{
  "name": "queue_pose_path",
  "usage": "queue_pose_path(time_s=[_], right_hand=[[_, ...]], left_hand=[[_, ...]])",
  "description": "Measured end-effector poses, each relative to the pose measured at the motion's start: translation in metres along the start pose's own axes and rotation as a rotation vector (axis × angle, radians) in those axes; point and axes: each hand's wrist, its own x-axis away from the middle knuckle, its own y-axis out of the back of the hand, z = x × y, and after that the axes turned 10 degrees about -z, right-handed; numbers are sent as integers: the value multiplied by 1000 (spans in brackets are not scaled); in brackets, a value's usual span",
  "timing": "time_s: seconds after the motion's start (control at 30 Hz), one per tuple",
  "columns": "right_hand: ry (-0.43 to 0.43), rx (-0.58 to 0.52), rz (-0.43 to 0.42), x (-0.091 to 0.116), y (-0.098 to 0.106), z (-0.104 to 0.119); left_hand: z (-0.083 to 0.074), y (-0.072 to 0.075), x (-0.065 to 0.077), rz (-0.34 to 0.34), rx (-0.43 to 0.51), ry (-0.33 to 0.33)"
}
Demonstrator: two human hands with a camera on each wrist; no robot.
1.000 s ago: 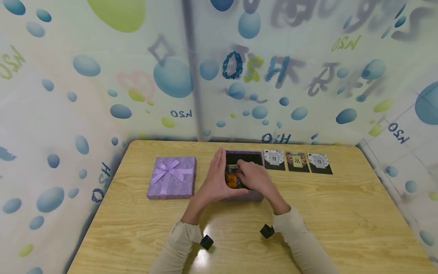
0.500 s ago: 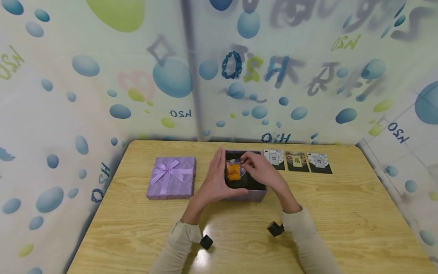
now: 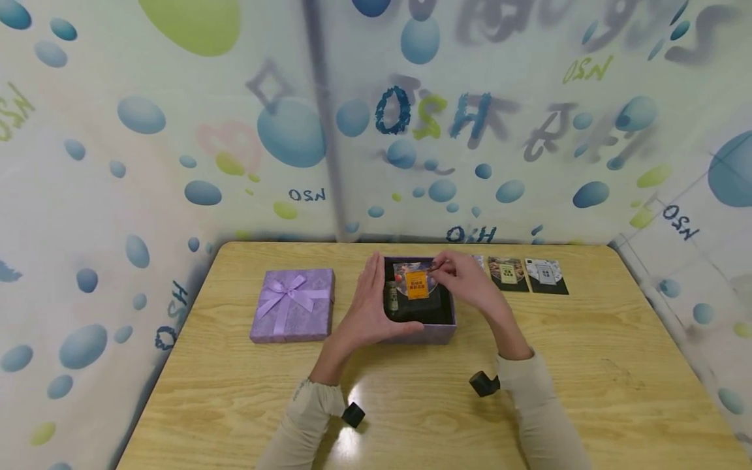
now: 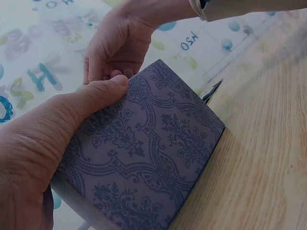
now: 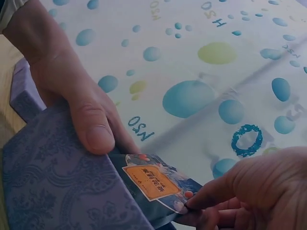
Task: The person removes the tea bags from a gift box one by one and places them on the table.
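My right hand (image 3: 472, 281) pinches a corner of a tea packet (image 3: 418, 285) with an orange label, between thumb and fingers. The packet is tilted at the far part of a purple patterned box (image 3: 431, 335), partly inside it in the right wrist view. My left hand (image 3: 370, 307) rests along the box's left side with straight fingers, its thumb (image 4: 103, 93) lying on the near edge. Inside the box, which has a dark lining, a small pale-labelled item (image 3: 392, 297) shows at the left; its kind is unclear.
A purple lid (image 3: 294, 305) with a ribbon bow lies left of the box. To the right are similar flat packets (image 3: 508, 274), one partly hidden behind my right hand. The wooden table (image 3: 587, 365) meets a printed wall sheet at the back.
The tea packet has come up from low at the box's left side and moved right and away, pinched in my right hand. My left hand has stayed at the box.
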Motion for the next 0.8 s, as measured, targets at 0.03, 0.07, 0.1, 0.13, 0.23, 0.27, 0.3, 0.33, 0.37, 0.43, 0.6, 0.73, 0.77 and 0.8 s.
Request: queue_pose_path(time_s=[0.03, 0.07, 0.1, 0.13, 0.23, 0.27, 0.3, 0.33, 0.37, 0.43, 0.6, 0.73, 0.77, 0.8], right_hand=[[-8, -3, -1, 0, 2, -1], [-16, -7, -1, 0, 4, -1], [-26, -15, -2, 0, 5, -2], [-34, -23, -4, 0, 7, -3], [-59, -32, -16, 1, 12, -4], [-69, -33, -22, 2, 14, -5], [-77, -34, -28, 2, 16, -5], [-85, -29, -35, 2, 17, -6], [-93, -26, -41, 2, 19, -7], [-101, -18, -52, 2, 22, -8], [-119, 14, -80, 2, 29, -12], [-125, 65, -99, 3, 35, -14], [-127, 76, -101, 3, 37, -15], [-133, 83, -100, 4, 39, -15]], left_hand=[[0, 0, 0, 1, -1, 1], [0, 0, 0, 2, -1, 1], [0, 0, 0, 1, -2, 2], [0, 0, 0, 0, -4, 0], [1, -1, 0, -5, -17, -6], [1, -1, 0, -6, -21, -8], [1, -2, 0, -7, -25, -9], [1, -2, 0, -8, -27, -11], [2, -2, 0, -8, -29, -12], [2, -2, -1, -10, -30, -13], [1, -1, 0, -8, -22, -16], [1, 0, 0, -4, -19, -15], [1, 0, 0, -4, -21, -17], [1, 0, 0, -5, -20, -17]])
